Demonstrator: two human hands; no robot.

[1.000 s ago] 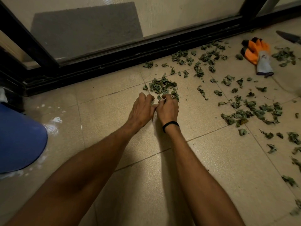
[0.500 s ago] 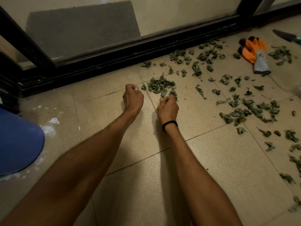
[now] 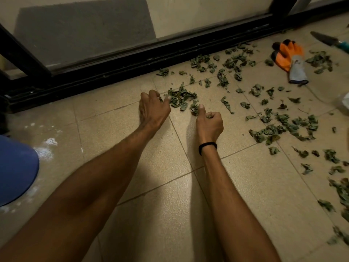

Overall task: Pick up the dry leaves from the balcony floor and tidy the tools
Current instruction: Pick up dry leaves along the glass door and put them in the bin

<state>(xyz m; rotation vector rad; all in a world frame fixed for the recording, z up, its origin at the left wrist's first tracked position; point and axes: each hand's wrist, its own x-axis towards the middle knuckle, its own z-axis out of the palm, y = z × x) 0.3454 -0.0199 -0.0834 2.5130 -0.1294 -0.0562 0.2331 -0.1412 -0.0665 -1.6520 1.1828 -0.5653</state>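
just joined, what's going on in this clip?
A person is gathering dry leaves off the tiled balcony floor by hand. The right hand grips a few bits. The left hand, fingers curled, picks at the small pile in front of it. Most leaves lie scattered to the right. The orange gloves and trowel lie untouched.

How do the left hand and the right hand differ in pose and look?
The right hand is a closed fist with dry leaves showing inside it, thumb stretched out; the left hand lies back up, fingers curled down at the edge of the leaf heap, its grip unclear. The right wrist bears a black band; the left wrist is bare. Both are close to the heap.
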